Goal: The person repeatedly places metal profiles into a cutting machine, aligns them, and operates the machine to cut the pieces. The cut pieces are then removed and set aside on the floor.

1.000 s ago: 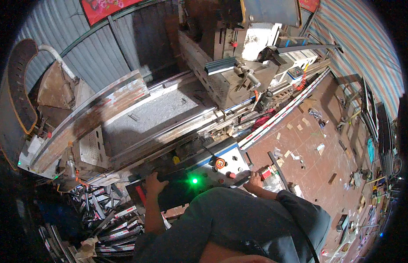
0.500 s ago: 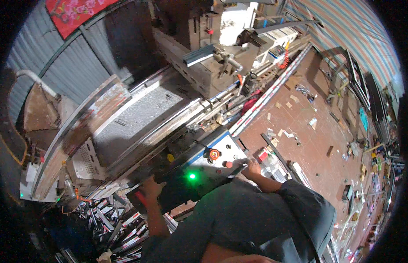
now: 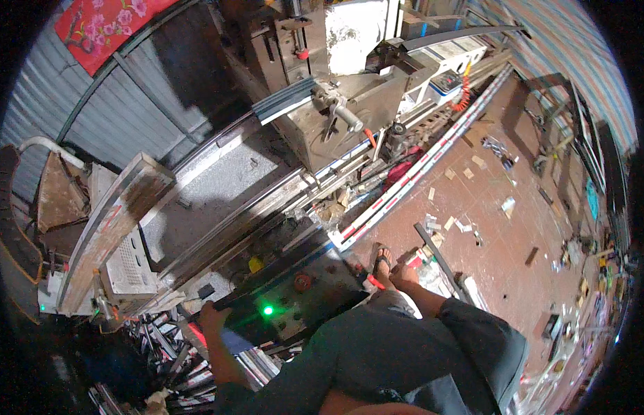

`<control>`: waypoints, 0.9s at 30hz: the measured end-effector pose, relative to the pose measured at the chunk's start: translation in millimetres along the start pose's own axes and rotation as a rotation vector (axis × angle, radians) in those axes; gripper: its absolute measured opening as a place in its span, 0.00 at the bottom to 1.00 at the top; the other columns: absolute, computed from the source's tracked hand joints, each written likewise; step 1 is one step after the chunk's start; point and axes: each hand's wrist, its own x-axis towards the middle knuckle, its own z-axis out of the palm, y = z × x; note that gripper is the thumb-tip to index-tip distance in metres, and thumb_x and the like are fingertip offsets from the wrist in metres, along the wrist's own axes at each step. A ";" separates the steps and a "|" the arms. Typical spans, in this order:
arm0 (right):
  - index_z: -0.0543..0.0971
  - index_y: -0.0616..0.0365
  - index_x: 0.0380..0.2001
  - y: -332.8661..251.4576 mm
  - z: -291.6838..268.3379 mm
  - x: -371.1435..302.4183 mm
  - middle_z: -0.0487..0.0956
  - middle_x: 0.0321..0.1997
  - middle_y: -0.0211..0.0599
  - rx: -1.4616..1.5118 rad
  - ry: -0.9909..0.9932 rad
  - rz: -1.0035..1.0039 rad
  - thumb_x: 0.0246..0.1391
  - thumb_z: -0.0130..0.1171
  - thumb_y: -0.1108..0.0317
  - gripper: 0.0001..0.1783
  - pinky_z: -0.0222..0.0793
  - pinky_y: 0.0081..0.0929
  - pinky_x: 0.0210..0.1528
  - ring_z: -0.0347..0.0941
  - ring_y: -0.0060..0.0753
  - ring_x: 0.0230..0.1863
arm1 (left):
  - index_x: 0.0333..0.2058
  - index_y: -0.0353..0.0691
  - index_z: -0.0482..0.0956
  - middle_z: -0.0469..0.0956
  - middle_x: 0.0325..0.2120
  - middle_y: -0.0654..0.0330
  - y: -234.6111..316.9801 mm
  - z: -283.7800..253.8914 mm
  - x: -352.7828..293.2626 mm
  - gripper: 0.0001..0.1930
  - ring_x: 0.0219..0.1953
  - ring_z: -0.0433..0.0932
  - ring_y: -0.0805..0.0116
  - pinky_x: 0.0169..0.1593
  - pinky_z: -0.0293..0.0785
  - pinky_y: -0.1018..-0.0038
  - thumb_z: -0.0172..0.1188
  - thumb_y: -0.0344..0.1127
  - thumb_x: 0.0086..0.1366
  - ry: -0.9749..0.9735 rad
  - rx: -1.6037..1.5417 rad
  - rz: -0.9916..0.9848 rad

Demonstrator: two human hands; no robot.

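Note:
A dark control panel (image 3: 315,266) of a large machine lies in front of me, mostly shaded, with a lit green lamp (image 3: 268,310) and a round red button (image 3: 302,282). My left hand (image 3: 212,319) rests at the panel's left end, beside a narrow red strip (image 3: 198,334). Its fingers are too shaded to tell how they are set. Past the panel's right end, my right hand (image 3: 405,277) is closed, the fingers curled. A short red piece (image 3: 376,282) shows close to it; whether the hand grips that piece is unclear.
Long rails and a bench with a grey metal bed (image 3: 225,173) run diagonally behind the panel. A machine head (image 3: 336,114) stands over them. Cut profile offcuts (image 3: 176,360) pile up at lower left. Scraps and bars (image 3: 439,256) litter the tiled floor (image 3: 488,228) on the right.
The view has shifted, so the panel appears lower and further left, now in shadow. My right hand has moved off the panel's right end. My left hand stays by its left end.

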 end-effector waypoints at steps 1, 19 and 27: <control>0.92 0.48 0.49 14.1 -13.0 24.0 0.90 0.53 0.46 -0.015 -0.027 -0.029 0.58 0.67 0.50 0.21 0.82 0.49 0.60 0.87 0.54 0.56 | 0.71 0.39 0.72 0.76 0.66 0.41 7.2 10.0 -2.8 0.56 0.71 0.72 0.38 0.73 0.68 0.38 0.84 0.61 0.48 0.081 0.031 -0.019; 0.90 0.55 0.48 93.8 -271.7 321.9 0.91 0.49 0.46 0.242 0.156 -0.253 0.58 0.71 0.55 0.20 0.83 0.43 0.56 0.89 0.50 0.52 | 0.62 0.34 0.78 0.74 0.66 0.37 374.1 83.2 -75.1 0.33 0.70 0.70 0.35 0.72 0.69 0.44 0.77 0.44 0.62 0.655 -0.061 0.465; 0.90 0.57 0.44 -200.3 -369.5 316.1 0.91 0.41 0.46 0.497 0.255 -0.776 0.66 0.68 0.57 0.14 0.81 0.37 0.48 0.89 0.48 0.42 | 0.50 0.33 0.81 0.82 0.49 0.44 255.5 191.1 -114.1 0.22 0.57 0.77 0.37 0.66 0.71 0.46 0.74 0.42 0.65 0.812 -0.407 0.017</control>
